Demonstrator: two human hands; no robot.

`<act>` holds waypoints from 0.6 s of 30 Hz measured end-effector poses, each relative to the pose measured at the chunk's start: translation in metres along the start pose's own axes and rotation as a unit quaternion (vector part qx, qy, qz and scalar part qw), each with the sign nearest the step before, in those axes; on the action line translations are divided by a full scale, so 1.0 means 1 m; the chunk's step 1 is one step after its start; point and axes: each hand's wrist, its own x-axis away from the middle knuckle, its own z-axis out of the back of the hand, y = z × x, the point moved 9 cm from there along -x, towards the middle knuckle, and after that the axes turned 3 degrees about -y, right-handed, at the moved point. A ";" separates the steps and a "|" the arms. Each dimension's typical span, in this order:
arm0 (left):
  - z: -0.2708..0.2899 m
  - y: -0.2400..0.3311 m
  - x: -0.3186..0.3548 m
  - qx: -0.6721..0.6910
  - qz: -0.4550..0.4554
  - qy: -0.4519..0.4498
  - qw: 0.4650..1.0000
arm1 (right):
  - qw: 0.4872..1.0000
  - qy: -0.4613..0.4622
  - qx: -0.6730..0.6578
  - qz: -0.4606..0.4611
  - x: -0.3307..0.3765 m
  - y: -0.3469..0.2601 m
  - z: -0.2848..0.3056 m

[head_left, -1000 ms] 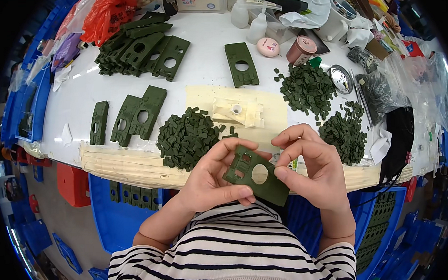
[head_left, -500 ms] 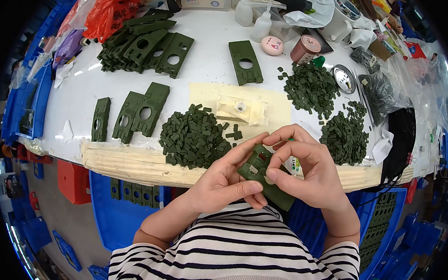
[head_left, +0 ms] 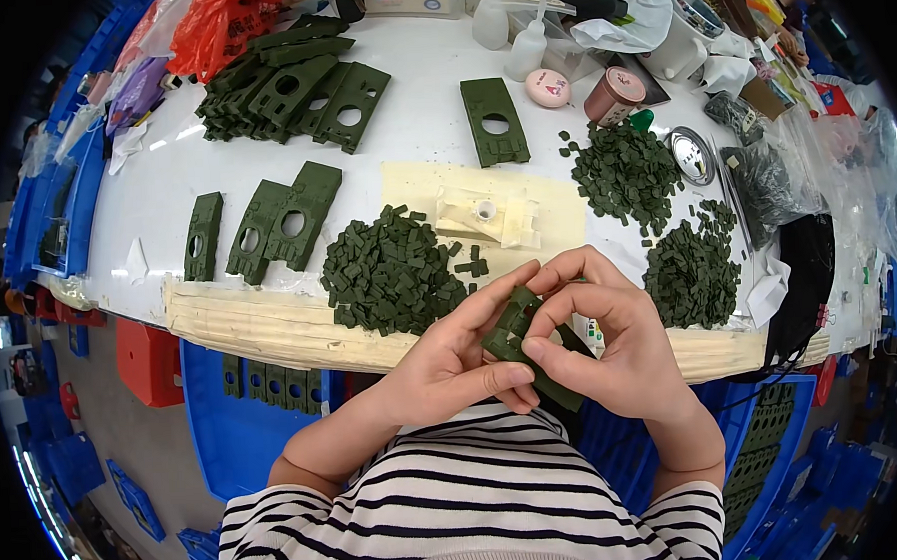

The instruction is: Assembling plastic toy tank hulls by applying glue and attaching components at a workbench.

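Left hand (head_left: 450, 365): fingers curled, gripping the near end of the green plate (head_left: 519, 339).
Right hand (head_left: 612, 345): thumb and fingers pinched on the plate's top edge.
Green plate: dark flat moulded piece, tilted, held just before the table (head_left: 412, 131) edge, near the heap of small green pieces (head_left: 388, 273).

Dark green flat plastic plate (head_left: 519, 339), tilted, held above the lap.

The person wears a black-and-white horizontally striped top with short sleeves; both forearms are bare, and no rings or watch show on either hand.
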 end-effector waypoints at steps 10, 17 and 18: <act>0.000 0.000 0.000 -0.005 0.005 0.001 1.000 | 1.000 -0.009 -0.007 -0.015 -0.001 0.001 -0.001; -0.001 0.002 0.000 -0.020 -0.005 0.006 1.000 | 1.000 -0.005 0.004 -0.010 -0.001 0.001 -0.001; -0.001 0.002 0.000 -0.022 -0.003 0.007 1.000 | 1.000 -0.005 0.007 -0.009 -0.001 0.000 -0.001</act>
